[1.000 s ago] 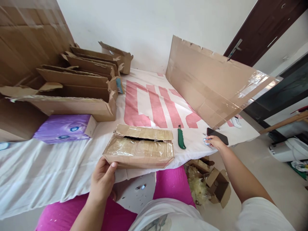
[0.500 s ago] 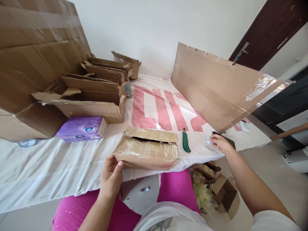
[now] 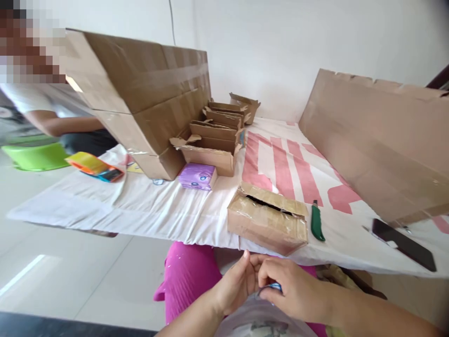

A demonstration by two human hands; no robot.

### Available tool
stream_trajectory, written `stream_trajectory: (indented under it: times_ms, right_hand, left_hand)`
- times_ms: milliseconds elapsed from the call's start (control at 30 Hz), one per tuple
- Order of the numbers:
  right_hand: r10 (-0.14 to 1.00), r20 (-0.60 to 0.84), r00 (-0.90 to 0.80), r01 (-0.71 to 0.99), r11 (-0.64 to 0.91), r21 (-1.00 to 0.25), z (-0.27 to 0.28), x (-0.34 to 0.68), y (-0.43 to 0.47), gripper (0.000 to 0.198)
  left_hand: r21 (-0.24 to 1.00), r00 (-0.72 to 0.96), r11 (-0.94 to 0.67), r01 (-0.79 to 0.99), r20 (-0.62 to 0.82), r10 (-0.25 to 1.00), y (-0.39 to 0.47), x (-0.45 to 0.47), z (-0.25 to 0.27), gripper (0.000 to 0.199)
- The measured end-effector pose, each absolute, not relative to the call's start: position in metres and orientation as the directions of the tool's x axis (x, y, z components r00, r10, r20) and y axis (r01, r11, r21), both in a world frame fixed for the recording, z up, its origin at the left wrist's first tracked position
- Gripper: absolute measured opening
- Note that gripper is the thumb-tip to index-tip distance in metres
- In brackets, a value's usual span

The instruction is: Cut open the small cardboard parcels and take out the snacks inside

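Observation:
My right hand is closed on a small blue-and-white piece, mostly hidden by its fingers; I cannot make out its kind. Close against it, my left hand is cupped with the thumb raised, and no object shows in it. Both hands are above my lap, in front of the table's edge. On the table just beyond them lies a taped cardboard box with a gap along its top. Right of the box is a green utility knife with its blade end pointing away.
A purple tissue pack lies before several open cartons. Large cardboard boxes stand left, a cardboard panel right. A dark phone lies at right, tape rolls at left. Another person sits beyond the boxes.
My left hand has let go of the taped box. My right hand has come from the table's right side to meet it, carrying the small piece. The view has turned left.

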State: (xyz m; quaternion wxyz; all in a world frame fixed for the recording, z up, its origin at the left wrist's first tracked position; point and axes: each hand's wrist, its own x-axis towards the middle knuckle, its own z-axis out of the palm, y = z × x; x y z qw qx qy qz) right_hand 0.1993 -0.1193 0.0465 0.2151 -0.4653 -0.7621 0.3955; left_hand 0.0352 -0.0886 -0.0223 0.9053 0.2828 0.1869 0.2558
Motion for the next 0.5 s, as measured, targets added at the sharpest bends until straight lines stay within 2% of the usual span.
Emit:
stream_trajectory:
  times_ms: [133, 233, 300, 400, 500]
  right_hand:
    - [0.84, 0.092, -0.535, 0.645, 0.477, -0.596, 0.003, 0.169, -0.105, 0.02]
    - [0.789, 0.19, -0.584, 0.695, 0.607, -0.385, -0.011, 0.157, -0.096, 0.018]
    - [0.772, 0.241, -0.588, 0.719, 0.635, -0.281, -0.013, 0.15, -0.091, 0.017]
    - [0.807, 0.278, -0.521, 0.771, 0.585, -0.253, -0.01, 0.144, -0.082, 0.019]
    - [0.85, 0.251, -0.463, 0.789, 0.524, -0.32, -0.005, 0.142, -0.074, 0.022]
  left_hand:
    - [0.382, 0.77, 0.831, -0.404, -0.349, 0.534, -0.09, 0.029, -0.044, 0.05]
    - [0.293, 0.7, 0.831, -0.473, -0.448, 0.556, -0.087, 0.02, -0.047, 0.042]
    - [0.257, 0.655, 0.819, -0.514, -0.499, 0.568, -0.083, 0.014, -0.044, 0.043]
    - [0.234, 0.602, 0.78, -0.581, -0.521, 0.605, -0.075, 0.006, -0.039, 0.042]
    - [0.227, 0.566, 0.738, -0.635, -0.513, 0.645, -0.067, -0.001, -0.036, 0.034]
